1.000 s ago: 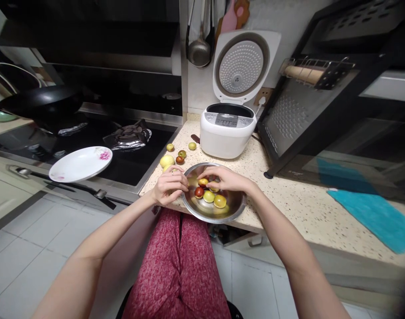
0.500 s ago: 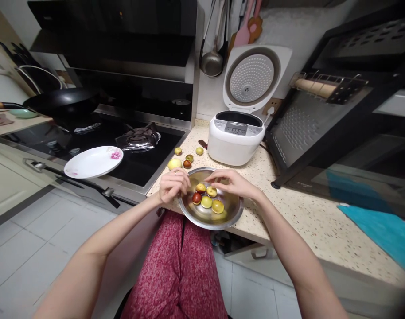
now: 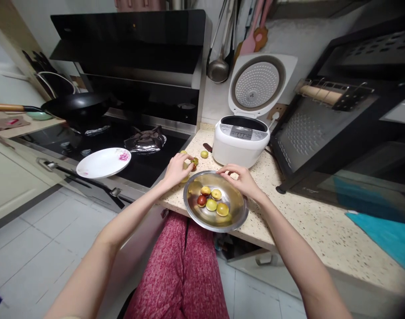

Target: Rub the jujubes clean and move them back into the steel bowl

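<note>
Well, with the bowl [image 3: 202, 217] as clock centre, a plate [image 3: 101, 163] lies on the hob [image 3: 144, 167] between nine and ten. At ten, my left hand [image 3: 175, 172] arches low over the counter [image 3: 302, 212], thumb and fingertips parted, no fruit visibly gripped; whether it touches any I cannot tell. A green fruit [image 3: 195, 161] sits at my fingertips, a red fruit [image 3: 194, 168] near my thumb, and paler ones show only in part around my hand. These are left outside the bowl, as is a yellow fruit [image 3: 204, 154] by itself between eleven and twelve. Inside, five fruits [image 3: 211, 204] already cluster near the middle, so I judge about half of what shows is in. My right hand [image 3: 241, 179] lies at one, fingers bent, tips at the rim near twelve; I cannot tell whether they pinch it or merely rest there. Beyond, also at one, the cooker [image 3: 239, 148] stands lid up.
</note>
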Demonstrator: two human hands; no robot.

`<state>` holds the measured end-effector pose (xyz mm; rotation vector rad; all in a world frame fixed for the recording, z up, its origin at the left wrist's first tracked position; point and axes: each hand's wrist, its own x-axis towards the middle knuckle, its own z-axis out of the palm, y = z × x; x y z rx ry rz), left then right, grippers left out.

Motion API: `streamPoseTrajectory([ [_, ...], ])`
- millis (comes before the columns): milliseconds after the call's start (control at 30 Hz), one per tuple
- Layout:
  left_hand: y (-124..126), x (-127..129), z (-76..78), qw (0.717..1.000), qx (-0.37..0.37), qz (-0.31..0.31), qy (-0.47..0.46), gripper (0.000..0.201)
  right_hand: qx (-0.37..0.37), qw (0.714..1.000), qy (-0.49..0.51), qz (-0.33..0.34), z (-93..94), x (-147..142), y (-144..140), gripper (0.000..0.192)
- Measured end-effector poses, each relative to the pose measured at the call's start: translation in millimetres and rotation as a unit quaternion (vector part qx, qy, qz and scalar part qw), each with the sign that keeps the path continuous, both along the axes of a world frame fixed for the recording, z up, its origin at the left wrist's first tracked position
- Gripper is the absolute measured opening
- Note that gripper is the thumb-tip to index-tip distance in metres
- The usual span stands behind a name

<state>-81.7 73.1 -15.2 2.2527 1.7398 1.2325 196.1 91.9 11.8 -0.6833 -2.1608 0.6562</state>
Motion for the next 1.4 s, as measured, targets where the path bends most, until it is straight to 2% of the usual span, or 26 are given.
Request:
streamPoseTrajectory([
  [133,9,5,-3.4,0.995,-0.054,0.039,0.070,0.011,0.003,1.000,-0.012,-0.003,-4.5,-1,2,0.019],
  [333,14,18,-3.4,0.979,-0.057,0.094,0.172,0.018,0.012,1.000,-0.008,0.004,-9.7,-3,6,0.018],
  [467,10,20,0.4,0.982,-0.055,0.090,0.159,0.014,0.015,1.000,-0.008,0.004,-10.3,-3,6,0.018],
  [600,4,17,2.9,0.991,-0.059,0.058,0.106,0.010,0.021,1.000,-0.006,0.003,-10.7,-3,5,0.017],
  [733,0,15,1.5,0.998,-0.016,0.043,0.043,0.012,0.025,1.000,0.000,0.002,-10.6,-3,4,0.018],
  [833,-5,16,3.0,0.999,0.045,-0.001,-0.019,0.014,0.031,0.999,-0.006,0.006,-9.1,-3,3,0.018],
  [933,-11,18,7.2,0.986,0.082,-0.094,-0.109,0.023,0.031,0.999,-0.009,0.025,-7.3,-3,1,0.017],
  [1033,-15,20,9.4,0.964,0.055,-0.195,-0.169,0.032,0.034,0.998,0.009,0.053,-5.5,-4,-3,0.018],
  [1133,-14,19,7.3,0.944,0.012,-0.267,-0.194,0.044,0.066,0.995,0.029,0.074,-3.2,-5,-6,0.024],
  [1233,-11,17,3.5,0.932,-0.009,-0.301,-0.201,0.052,0.089,0.991,0.012,0.101,-2.0,-4,-9,0.032],
  [1400,-9,15,-0.2,0.915,-0.034,-0.344,-0.206,0.048,0.106,0.985,-0.051,0.125,-6.4,-6,-10,0.036],
])
